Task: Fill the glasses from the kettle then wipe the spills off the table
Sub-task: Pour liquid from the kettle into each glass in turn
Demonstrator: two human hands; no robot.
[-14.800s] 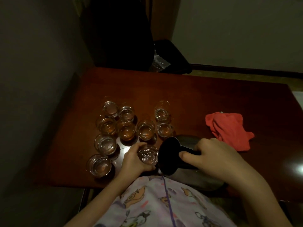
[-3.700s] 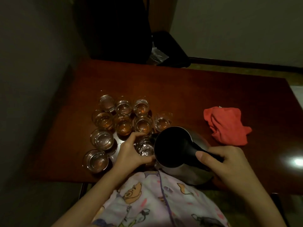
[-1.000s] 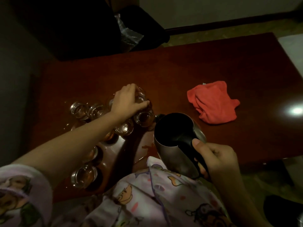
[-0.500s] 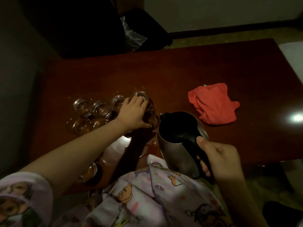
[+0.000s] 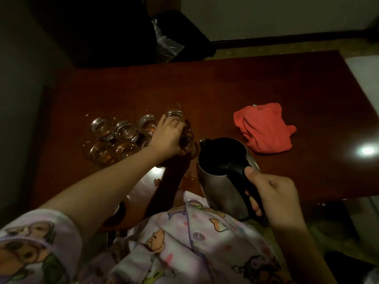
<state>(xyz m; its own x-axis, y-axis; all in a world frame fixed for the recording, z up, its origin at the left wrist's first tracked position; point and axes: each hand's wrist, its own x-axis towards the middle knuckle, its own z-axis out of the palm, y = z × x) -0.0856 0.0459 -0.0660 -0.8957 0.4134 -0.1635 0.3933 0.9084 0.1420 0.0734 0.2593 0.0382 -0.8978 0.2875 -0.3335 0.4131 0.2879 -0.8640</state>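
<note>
A person's left hand point(image 5: 168, 138) grips a small glass point(image 5: 187, 142) at the cluster's right edge, likely steadying it for pouring. The right hand point(image 5: 272, 191) holds the steel kettle point(image 5: 222, 173) by its handle, upright just beside it. A red cloth point(image 5: 264, 128) waits on the desk point(image 5: 266, 78).

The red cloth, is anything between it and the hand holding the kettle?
Nothing lies on the table between them. But the right hand is full: it grips the kettle by its black handle. The red cloth lies just past the kettle, on the right. The left hand grips a glass.
</note>
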